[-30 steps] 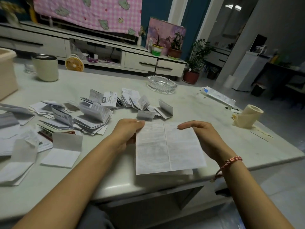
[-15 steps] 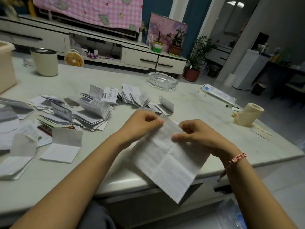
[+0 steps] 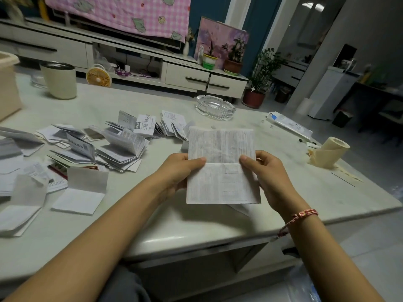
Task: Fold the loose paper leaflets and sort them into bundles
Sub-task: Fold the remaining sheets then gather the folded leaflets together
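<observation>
The leaflet [image 3: 221, 164] hangs lifted above the table [image 3: 283, 192] near its front edge, your left hand [image 3: 181, 171] and right hand [image 3: 268, 173] pinching its side edges at the crease. Align both corners squarely before pressing, then add it to the folded pile [image 3: 117, 149] on your left.

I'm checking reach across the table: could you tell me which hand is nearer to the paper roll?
Right. The right hand holds the leaflet by its right edge, on the side toward the paper roll; the left hand holds the opposite edge, farther away.
</observation>
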`<state>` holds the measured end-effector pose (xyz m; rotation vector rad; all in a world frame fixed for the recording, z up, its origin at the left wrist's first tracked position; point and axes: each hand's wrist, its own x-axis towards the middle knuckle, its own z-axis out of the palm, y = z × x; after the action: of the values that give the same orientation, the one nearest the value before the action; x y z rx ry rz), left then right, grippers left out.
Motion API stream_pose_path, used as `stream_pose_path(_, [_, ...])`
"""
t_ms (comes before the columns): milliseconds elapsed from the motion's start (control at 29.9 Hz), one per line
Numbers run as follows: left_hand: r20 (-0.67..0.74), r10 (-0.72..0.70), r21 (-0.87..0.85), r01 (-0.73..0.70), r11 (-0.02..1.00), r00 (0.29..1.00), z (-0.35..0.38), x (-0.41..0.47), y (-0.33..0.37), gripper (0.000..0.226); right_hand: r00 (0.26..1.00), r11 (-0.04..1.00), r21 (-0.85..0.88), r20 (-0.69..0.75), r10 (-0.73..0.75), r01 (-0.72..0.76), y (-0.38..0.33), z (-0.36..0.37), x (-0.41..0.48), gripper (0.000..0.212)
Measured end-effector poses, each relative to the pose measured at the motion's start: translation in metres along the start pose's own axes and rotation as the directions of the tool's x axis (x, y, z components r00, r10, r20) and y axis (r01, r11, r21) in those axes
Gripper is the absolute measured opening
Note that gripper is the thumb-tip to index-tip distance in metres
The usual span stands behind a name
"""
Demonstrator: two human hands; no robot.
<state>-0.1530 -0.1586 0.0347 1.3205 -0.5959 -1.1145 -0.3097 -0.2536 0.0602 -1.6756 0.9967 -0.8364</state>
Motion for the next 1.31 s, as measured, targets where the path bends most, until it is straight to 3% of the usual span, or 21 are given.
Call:
stream_pose_path(100, [-0.081,0.039,0.002,-0.039,0.999,0.996,0.001,0.001,-0.001,0.012,0.995,0.995,-0.027,-0.041,-0.094,0.093,-0.002,0.003,-0.003,0.015])
stream_pose_path(201, [-0.081,0.034,-0.039,-0.037,0.999,0.996,0.001,0.0,0.0,0.009,0.993,0.999,-0.034,0.122,0.006,-0.002,-0.004,0.004,-0.004,0.018])
stream_pose_path(335, [0.007,0.021,-0.092,-0.02,0.996,1.0,-0.007,-0.002,0.005,0.009,0.962,0.985,0.097,0.247,0.116,-0.144,-0.003,-0.006,0.001,0.02])
stream_pose_path(469, [0.047,0.042,-0.131,-0.035,0.991,0.998,-0.005,-0.003,0.008,0.025,0.945,0.941,0.263,0.301,0.129,-0.212,0.002,-0.008,0.005,0.028])
stream_pose_path(636, [0.217,-0.07,-0.295,0.134,0.946,0.974,-0.012,-0.004,0.013,0.039,0.936,0.971,0.174,0.337,0.1,-0.166,0.001,-0.014,0.001,0.047])
stream_pose_path(736, [0.246,-0.097,-0.078,0.119,0.99,0.964,-0.013,-0.005,0.01,0.034,0.912,0.992,0.078,0.406,0.059,-0.099,0.002,-0.015,0.002,0.054])
stream_pose_path(870, [0.308,-0.087,0.285,-0.005,0.958,0.947,-0.006,-0.009,0.004,0.011,0.905,0.995,0.068,0.423,0.042,-0.078,-0.002,-0.013,-0.002,0.027])
stream_pose_path(937, [0.287,-0.067,0.318,-0.029,0.948,0.956,-0.003,-0.01,0.003,0.015,0.94,0.993,0.072,0.337,0.062,-0.091,-0.004,-0.012,-0.002,0.018])
stream_pose_path(1038, [0.212,-0.011,0.295,-0.053,0.954,0.977,-0.002,-0.008,0.004,0.025,0.959,0.998,0.021,0.277,0.056,-0.064,-0.002,-0.012,0.002,0.024])
stream_pose_path(1172, [0.225,-0.025,0.276,-0.04,0.96,0.974,-0.003,-0.008,0.003,0.026,0.913,0.996,0.026,0.4,-0.085,0.082,-0.004,-0.016,0.0,0.048])
stream_pose_path(1238, [0.265,-0.08,0.299,-0.003,0.954,0.961,-0.003,-0.009,0.002,0.021,0.883,0.992,0.067,0.453,-0.123,0.104,-0.005,-0.016,-0.001,0.038])
stream_pose_path(1305, [0.286,-0.148,0.317,0.053,0.947,0.947,-0.003,-0.008,0.002,0.03,0.892,0.995,0.085,0.445,-0.085,0.052,-0.006,-0.015,-0.003,0.011])
